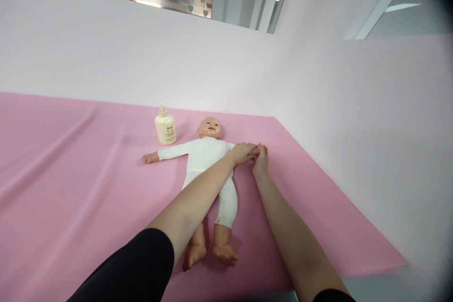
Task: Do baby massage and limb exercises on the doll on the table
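Note:
A baby doll [208,151] in a white bodysuit lies on its back, head toward the wall, its arms spread to both sides. My left hand [243,153] is wrapped over the doll's arm on the right side, near the wrist, and my left forearm crosses above its body. At the end of that same arm, my right hand [261,159] grips the doll's small hand, with the fingers closed about it. Part of the doll's trunk and one leg is hidden under my left forearm.
A cream pump bottle [165,127] stands upright left of the doll's head. Under everything lies a pink cover [88,174] with some creases. White walls [141,56] border the surface at the back and right; its right edge slants toward me.

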